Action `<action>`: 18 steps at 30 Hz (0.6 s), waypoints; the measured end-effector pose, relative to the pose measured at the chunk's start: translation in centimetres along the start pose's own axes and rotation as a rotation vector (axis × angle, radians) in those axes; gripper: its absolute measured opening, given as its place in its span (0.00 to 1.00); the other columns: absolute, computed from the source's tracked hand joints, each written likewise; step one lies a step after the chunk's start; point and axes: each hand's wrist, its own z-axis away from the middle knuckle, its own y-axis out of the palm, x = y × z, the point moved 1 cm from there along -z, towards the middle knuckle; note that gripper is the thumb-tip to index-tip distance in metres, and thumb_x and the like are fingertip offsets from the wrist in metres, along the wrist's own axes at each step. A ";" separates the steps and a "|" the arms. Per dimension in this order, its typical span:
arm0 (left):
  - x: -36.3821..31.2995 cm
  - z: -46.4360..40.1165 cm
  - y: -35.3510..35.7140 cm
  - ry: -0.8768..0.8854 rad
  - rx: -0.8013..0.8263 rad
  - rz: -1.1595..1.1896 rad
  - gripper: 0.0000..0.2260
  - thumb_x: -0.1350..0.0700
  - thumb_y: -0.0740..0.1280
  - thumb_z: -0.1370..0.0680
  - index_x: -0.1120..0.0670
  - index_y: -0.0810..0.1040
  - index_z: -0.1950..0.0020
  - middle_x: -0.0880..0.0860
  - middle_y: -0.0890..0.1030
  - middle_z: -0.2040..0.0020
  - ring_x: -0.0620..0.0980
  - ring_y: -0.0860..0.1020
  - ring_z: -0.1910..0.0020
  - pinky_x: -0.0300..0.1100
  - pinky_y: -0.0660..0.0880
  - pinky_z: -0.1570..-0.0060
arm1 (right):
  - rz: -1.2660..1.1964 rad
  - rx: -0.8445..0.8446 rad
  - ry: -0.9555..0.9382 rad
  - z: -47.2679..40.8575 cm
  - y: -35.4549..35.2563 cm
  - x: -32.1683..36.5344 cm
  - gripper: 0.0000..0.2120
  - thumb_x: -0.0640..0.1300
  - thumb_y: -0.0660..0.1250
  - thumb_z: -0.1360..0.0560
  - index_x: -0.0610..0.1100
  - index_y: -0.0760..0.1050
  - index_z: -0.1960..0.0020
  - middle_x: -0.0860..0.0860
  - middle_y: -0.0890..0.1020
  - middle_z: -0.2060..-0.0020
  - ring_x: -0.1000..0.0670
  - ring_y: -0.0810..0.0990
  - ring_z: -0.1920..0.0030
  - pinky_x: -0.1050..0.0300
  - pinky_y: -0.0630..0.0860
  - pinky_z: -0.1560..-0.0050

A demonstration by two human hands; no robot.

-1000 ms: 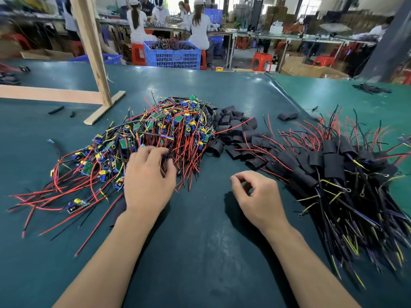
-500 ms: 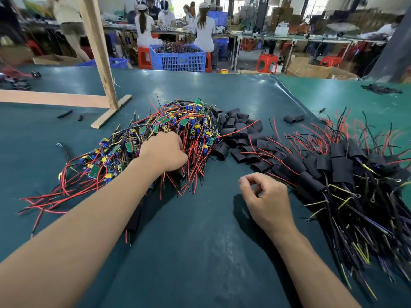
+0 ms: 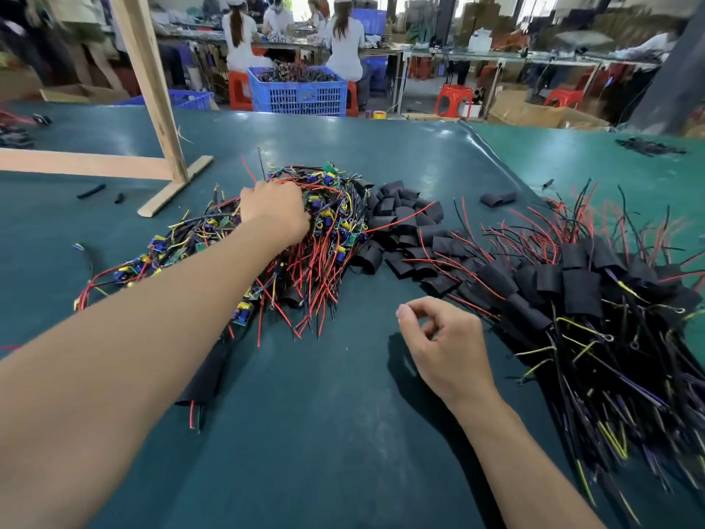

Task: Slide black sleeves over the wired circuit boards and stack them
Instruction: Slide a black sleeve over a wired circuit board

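Observation:
A heap of bare circuit boards [image 3: 328, 223] with red and black wires lies left of centre on the green table [image 3: 324, 433]. My left hand [image 3: 272, 210] reaches far into the heap's back part, fingers curled down among the boards; what they hold is hidden. Loose black sleeves [image 3: 400, 219] are piled just right of the heap. Further right lies the stack of sleeved boards [image 3: 572, 292], wires fanned out. My right hand [image 3: 438, 337] rests on the table beside that stack, fingers loosely curled, holding nothing.
A wooden frame [image 3: 152, 108] stands on the table at the back left, with two small black tube pieces [image 3: 91, 191] near it. One stray sleeve [image 3: 498, 198] lies behind the stack. A blue crate [image 3: 299, 93] and seated workers are beyond the table's far edge.
My left hand has moved from the heap's near edge forward and up into its far part, the arm stretching out. My right hand has stayed almost still.

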 end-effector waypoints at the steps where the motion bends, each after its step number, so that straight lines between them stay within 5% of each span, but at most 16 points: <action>1: -0.3 0.0 0.3 -0.019 0.004 -0.026 0.12 0.50 0.67 0.23 0.56 0.79 0.46 0.60 0.81 0.44 0.62 0.75 0.39 0.54 0.69 0.39 | -0.004 0.001 0.005 0.0 0.0 0.0 0.07 0.41 0.70 0.23 0.46 0.80 0.60 0.65 0.74 0.75 0.55 0.71 0.76 0.68 0.65 0.70; 10: -0.7 0.5 0.1 -0.242 0.088 0.252 0.08 0.57 0.68 0.26 0.58 0.70 0.56 0.60 0.80 0.46 0.63 0.78 0.44 0.55 0.68 0.38 | -0.047 0.003 0.059 0.0 0.0 -0.3 0.07 0.43 0.69 0.23 0.47 0.80 0.60 0.66 0.74 0.75 0.56 0.69 0.76 0.68 0.65 0.70; 14: 0.3 0.7 0.4 -0.251 0.164 0.454 0.13 0.49 0.70 0.25 0.59 0.77 0.57 0.64 0.82 0.47 0.64 0.80 0.45 0.58 0.74 0.39 | -0.067 0.008 0.093 -0.1 0.0 -0.4 0.07 0.44 0.69 0.23 0.47 0.81 0.60 0.63 0.74 0.76 0.56 0.70 0.77 0.67 0.66 0.71; 18: 0.4 1.4 0.3 -0.290 0.036 0.537 0.04 0.56 0.68 0.24 0.48 0.79 0.58 0.59 0.82 0.44 0.62 0.79 0.43 0.58 0.72 0.36 | -0.098 0.021 0.134 -0.2 0.0 -0.4 0.07 0.45 0.69 0.23 0.48 0.80 0.60 0.60 0.73 0.78 0.57 0.69 0.77 0.68 0.66 0.72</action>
